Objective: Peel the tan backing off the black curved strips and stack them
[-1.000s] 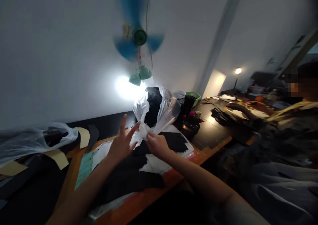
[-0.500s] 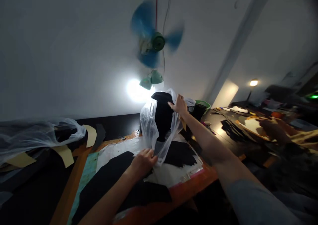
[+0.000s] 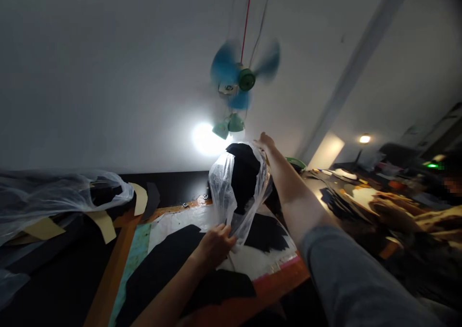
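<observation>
1 black sheet [image 3: 159, 255], under 1 left hand [image 3: 216, 244], whose fingers curl closed on the near edge of 1 clear plastic bag [image 3: 221, 182]; black material [image 3: 244, 175] inside. 1 right hand [image 3: 266, 143], beyond those fingers, at the far rim; opening and hold I cannot tell remotely. 2 green lampshades [image 3: 236, 123], farther.

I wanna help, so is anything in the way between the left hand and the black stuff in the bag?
Yes, the bag itself: the left hand holds its gathered lower part, and that see-through plastic is between the hand and the black stuff. Higher up, the black stuff shows between the plastic's sides.
</observation>
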`<state>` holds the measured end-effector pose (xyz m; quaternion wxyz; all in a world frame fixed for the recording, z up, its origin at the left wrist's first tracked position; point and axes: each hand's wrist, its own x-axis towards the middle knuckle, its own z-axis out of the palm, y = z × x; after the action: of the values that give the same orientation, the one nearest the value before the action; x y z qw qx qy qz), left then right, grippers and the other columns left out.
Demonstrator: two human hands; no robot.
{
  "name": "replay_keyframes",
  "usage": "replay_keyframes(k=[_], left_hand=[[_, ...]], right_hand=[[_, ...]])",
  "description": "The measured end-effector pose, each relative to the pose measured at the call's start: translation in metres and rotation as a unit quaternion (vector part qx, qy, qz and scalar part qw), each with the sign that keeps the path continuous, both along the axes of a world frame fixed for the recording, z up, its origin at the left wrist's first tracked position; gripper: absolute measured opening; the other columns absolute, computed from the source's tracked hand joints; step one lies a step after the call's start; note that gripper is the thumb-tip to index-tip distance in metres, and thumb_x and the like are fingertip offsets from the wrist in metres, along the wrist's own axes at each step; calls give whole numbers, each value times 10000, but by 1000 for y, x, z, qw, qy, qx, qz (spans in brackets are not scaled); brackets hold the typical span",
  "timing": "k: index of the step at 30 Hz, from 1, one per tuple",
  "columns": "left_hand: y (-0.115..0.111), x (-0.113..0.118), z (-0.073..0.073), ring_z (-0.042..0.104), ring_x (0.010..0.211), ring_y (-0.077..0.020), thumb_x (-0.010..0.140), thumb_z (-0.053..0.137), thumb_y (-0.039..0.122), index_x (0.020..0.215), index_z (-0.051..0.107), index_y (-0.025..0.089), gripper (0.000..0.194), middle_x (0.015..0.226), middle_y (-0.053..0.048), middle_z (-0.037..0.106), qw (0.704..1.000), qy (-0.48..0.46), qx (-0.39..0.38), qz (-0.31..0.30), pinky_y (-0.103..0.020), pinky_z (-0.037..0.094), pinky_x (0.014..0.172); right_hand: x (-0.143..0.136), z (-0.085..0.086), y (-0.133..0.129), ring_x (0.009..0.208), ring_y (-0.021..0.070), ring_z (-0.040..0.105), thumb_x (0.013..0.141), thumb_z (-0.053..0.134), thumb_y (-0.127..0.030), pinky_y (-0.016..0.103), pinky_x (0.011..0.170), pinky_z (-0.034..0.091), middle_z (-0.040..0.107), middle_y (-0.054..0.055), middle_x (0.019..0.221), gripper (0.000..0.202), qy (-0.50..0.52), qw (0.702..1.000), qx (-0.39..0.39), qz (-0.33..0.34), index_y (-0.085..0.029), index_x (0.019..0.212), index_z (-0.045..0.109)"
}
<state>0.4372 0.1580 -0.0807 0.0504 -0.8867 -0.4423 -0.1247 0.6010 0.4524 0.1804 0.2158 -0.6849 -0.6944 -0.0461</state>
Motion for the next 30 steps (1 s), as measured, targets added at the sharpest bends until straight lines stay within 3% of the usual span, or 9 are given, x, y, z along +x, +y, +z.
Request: replay_keyframes(k=[7, 11, 14, 18, 20, 22, 25, 29, 30], left_hand=[[-3, -3, -1, 656, 948, -261, 928, 498, 103, 947, 703, 147, 210, 990, -145, 655, 999, 2, -35, -11, -428, 576, 877], [0, -5, -2, 668, 930, -261, 884, 547, 99, 881, 717, 135, 174, 961, -151, 673, 998, -34, -52, 5, -407, 590, 854], [2, -12, -4, 679, 869, -246, 834, 621, 131, 810, 717, 139, 99, 893, -122, 680, 996, -66, -52, 23, -358, 590, 795], [6, -26, -5, 677, 873, -236, 926, 599, 300, 787, 706, 152, 229, 919, -107, 658, 984, -156, -24, 84, -362, 584, 820], [13, -33, -3, 660, 1009, -257, 950, 585, 379, 780, 678, 160, 292, 1079, -135, 630, 950, -283, 49, 120, -400, 568, 925], [24, -38, 1, 610, 1166, -284, 941, 595, 383, 784, 634, 173, 265, 1207, -149, 576, 886, -419, 135, 142, -434, 527, 1032], [51, -43, 13, 498, 1348, -340, 913, 614, 333, 962, 614, 166, 174, 1362, -187, 467, 815, -504, 193, 211, -503, 466, 1116], [98, -59, 30, 325, 1480, -459, 724, 840, 454, 1484, 354, 119, 963, 1621, -302, 74, 767, -520, 139, 349, -602, 373, 1170], [109, -65, 33, 362, 1461, -456, 678, 871, 489, 1528, 285, 116, 1098, 1627, -316, 79, 765, -529, 94, 355, -588, 394, 1156]], right_hand=[[-9, -53, -4, 1111, 235, 667, 989, 673, -378, 452, 967, 565, 670, 102, 1248, 331, 25, 999, -7, 29, -153, 1230, 662], [13, -30, -5, 1130, 246, 656, 1004, 642, -385, 476, 996, 542, 675, 114, 1227, 308, 79, 995, 56, 30, -133, 1180, 668], [52, -9, -20, 1002, 229, 683, 1059, 485, -417, 406, 934, 559, 705, 112, 1020, 350, 136, 983, 106, 63, -127, 991, 669], [107, -27, -64, 791, 181, 654, 1034, 297, -618, 317, 770, 583, 642, 73, 809, 557, 197, 961, 130, 146, -178, 832, 572], [125, -53, -90, 763, 174, 636, 979, 284, -723, 313, 741, 580, 622, 54, 789, 606, 210, 952, 121, 186, -199, 818, 542], [135, -81, -115, 741, 173, 620, 949, 264, -761, 308, 717, 566, 605, 38, 770, 628, 209, 948, 105, 216, -209, 812, 530], [138, -116, -143, 663, 164, 557, 944, 298, -735, 280, 637, 491, 535, 9, 678, 596, 184, 949, 80, 243, -214, 741, 504], [129, -147, -163, 628, 150, 506, 904, 463, -680, 262, 615, 368, 490, -7, 615, 547, 113, 957, 59, 260, -203, 640, 496], [125, -152, -165, 633, 150, 511, 892, 502, -665, 261, 624, 351, 507, -5, 621, 534, 94, 960, 56, 257, -197, 634, 509]])
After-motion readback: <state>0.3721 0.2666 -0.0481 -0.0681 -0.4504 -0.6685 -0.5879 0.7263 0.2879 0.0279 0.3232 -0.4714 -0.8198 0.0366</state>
